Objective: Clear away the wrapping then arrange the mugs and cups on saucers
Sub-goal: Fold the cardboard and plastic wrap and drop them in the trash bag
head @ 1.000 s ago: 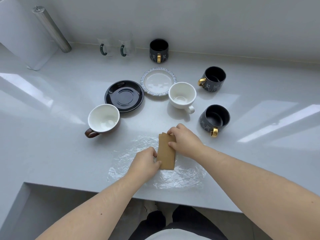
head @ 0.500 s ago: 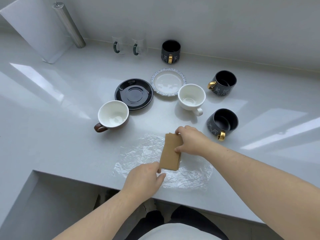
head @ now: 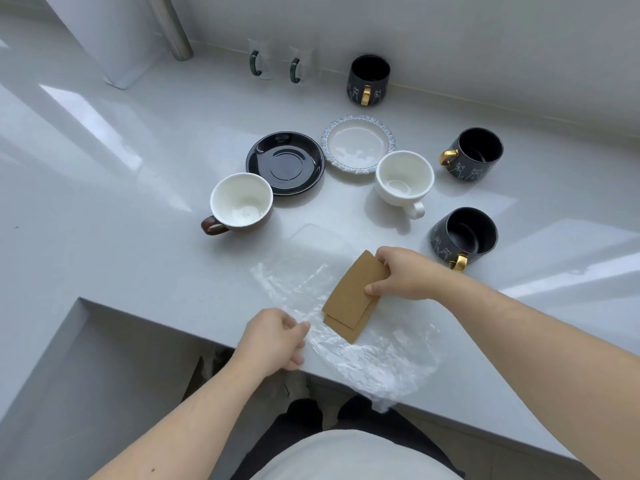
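Note:
A crinkled sheet of clear plastic wrap (head: 349,348) lies at the counter's front edge, partly hanging over it. My left hand (head: 273,337) pinches its left edge. My right hand (head: 401,273) holds folded brown paper (head: 353,296) tilted above the wrap. Behind stand a brown cup with white inside (head: 240,202), a black saucer (head: 285,163), a blue-rimmed white saucer (head: 358,144) and a white cup (head: 403,180). Three dark mugs with gold handles stand at the back (head: 369,79), at the right (head: 476,154) and near my right hand (head: 464,235).
Two clear glass mugs with green handles (head: 273,64) stand by the back wall. A metal post (head: 171,27) and a white panel (head: 110,39) rise at the back left. The white counter (head: 104,202) steps down at the front left.
My left hand let go of the brown paper, moved left and took the wrap's edge. My right hand lifted and tilted the paper. The view shifted closer and leftward.

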